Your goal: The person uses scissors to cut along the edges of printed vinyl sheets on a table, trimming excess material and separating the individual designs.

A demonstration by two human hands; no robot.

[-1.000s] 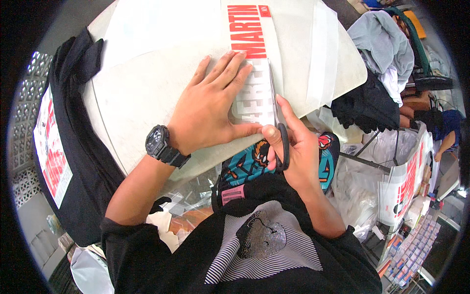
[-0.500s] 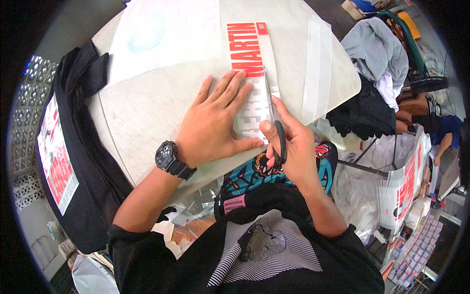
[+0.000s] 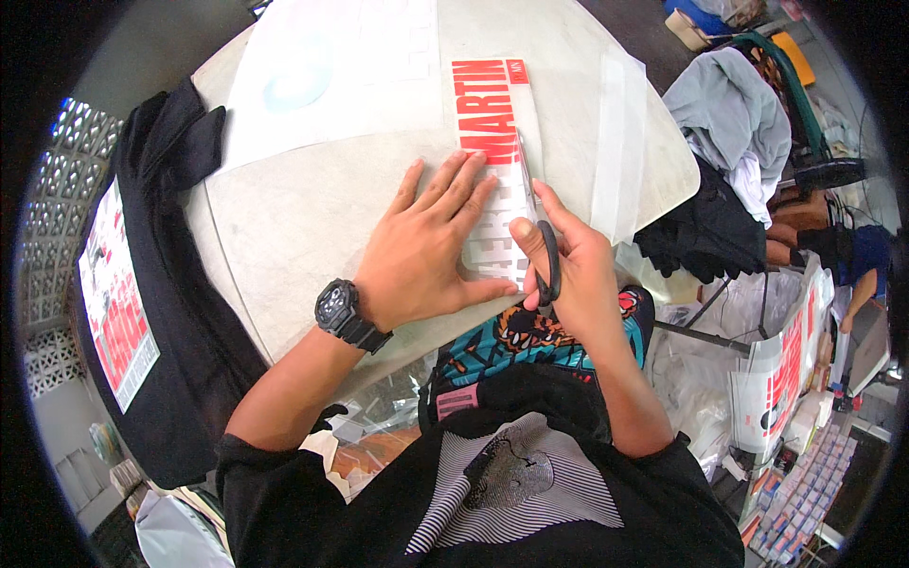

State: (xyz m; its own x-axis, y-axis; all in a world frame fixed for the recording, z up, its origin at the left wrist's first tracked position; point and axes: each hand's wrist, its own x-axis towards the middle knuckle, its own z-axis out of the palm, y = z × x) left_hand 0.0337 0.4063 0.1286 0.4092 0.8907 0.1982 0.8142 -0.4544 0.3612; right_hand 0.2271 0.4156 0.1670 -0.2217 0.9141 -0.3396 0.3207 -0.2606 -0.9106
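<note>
A long strip of clear film (image 3: 485,104) with large red and white lettering lies on the pale table, running away from me near its front edge. My left hand (image 3: 421,248) presses flat on the strip with fingers spread, a black watch (image 3: 343,312) on its wrist. My right hand (image 3: 585,275) grips black-handled scissors (image 3: 553,248), thumb and fingers through the loops. Their blades lie along the strip's right edge, just beside the lettering, pointing away from me. How far apart the blades are is hard to see.
A large printed sheet (image 3: 327,85) covers the table's far left, and a clear strip (image 3: 620,142) lies at its right. Black cloth (image 3: 180,312) hangs over the left edge. Right of the table are grey cloth (image 3: 724,109), black cloth (image 3: 705,218) and a bin of plastic film (image 3: 696,379).
The scissors and my right hand have moved a little farther up along the strip's edge. My left hand stays on the strip. The whole view has shifted slightly.
</note>
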